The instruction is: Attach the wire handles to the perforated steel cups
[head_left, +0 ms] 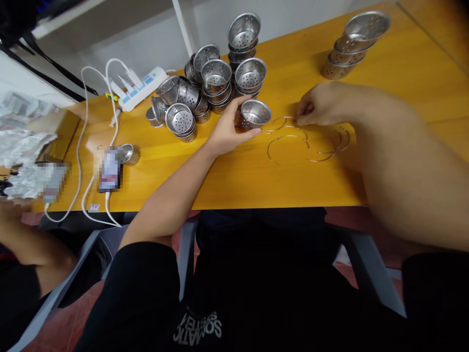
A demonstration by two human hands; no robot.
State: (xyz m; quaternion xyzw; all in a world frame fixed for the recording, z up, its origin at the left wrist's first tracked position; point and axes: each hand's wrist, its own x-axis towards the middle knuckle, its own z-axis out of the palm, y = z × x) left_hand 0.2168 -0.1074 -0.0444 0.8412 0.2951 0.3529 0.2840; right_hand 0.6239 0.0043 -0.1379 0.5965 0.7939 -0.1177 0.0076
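Observation:
My left hand is closed round a perforated metal cup, thumb on the near side and fingers behind. The cup stands upright, low over the table or on it; I cannot tell which. To its right, my right hand pinches the end of a thin curved wire, whose other end reaches toward the cup. Several more curved wires lie on the table below and beside that hand. Stacks of similar perforated cups crowd the table just behind my left hand.
Another stack of cups stands at the far right. On the left are a white power strip, charging cables, a phone and a single cup beside it. A co-worker's arm rests at the left edge, near plastic-wrapped items.

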